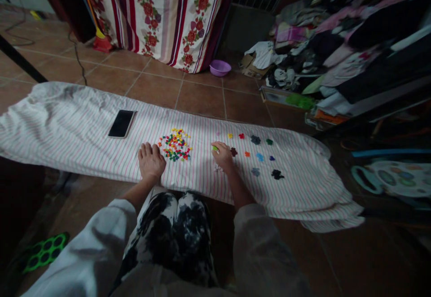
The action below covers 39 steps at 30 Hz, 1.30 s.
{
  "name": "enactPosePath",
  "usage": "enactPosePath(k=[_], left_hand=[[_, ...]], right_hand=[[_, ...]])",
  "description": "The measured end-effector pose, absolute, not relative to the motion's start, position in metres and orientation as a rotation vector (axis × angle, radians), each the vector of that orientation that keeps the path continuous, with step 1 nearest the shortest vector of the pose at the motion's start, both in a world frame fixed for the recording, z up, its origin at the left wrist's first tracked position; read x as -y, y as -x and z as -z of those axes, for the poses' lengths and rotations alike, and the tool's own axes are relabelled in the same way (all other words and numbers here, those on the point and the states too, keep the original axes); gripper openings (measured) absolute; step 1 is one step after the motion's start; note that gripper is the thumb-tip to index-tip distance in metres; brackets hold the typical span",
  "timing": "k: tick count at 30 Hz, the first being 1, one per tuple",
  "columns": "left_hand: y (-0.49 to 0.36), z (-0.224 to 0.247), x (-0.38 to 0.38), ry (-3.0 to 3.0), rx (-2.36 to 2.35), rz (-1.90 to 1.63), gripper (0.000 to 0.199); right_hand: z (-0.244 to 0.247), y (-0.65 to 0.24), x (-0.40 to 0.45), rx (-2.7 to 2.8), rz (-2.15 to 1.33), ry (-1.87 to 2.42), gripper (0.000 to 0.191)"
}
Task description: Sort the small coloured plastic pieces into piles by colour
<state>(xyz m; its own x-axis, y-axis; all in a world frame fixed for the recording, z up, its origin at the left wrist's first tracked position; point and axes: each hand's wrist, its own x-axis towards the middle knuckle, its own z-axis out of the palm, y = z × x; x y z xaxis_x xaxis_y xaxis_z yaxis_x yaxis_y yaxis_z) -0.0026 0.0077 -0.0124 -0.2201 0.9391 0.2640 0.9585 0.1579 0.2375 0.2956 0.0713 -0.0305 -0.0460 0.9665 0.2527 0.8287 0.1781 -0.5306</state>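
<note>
My left hand lies flat on the striped cloth, fingers stretched out, just left of a mixed pile of small coloured pieces. My right hand has its fingers bent together at a little group of light green pieces; whether one is between the fingertips is too small to tell. Around it lie sorted groups: yellow pieces, red pieces, brown pieces, orange pieces, light blue pieces and black pieces. Whitish pieces show partly beneath my right wrist.
A phone rests on the striped cloth at left. Beyond the covered surface are a purple basin, a floral curtain and heaped clothes. Dark grey pieces and green pieces lie at the right.
</note>
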Motion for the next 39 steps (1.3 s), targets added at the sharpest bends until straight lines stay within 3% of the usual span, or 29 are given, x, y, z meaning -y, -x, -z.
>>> enactPosePath(k=[13,25,39], left_hand=[[0.003,0.013,-0.009,1.933,2.370,0.574,0.045],[0.003,0.013,-0.008,1.925,2.304,0.549,0.044],[0.003,0.010,-0.006,1.935,2.318,0.593,0.042]], right_hand=[[0.009,-0.283,-0.066,1.793,-0.243,1.704,0.035],[0.000,-0.182,-0.009,2.181,-0.285,1.575,0.018],[-0.006,-0.178,-0.001,2.201,-0.220,1.669,0.013]])
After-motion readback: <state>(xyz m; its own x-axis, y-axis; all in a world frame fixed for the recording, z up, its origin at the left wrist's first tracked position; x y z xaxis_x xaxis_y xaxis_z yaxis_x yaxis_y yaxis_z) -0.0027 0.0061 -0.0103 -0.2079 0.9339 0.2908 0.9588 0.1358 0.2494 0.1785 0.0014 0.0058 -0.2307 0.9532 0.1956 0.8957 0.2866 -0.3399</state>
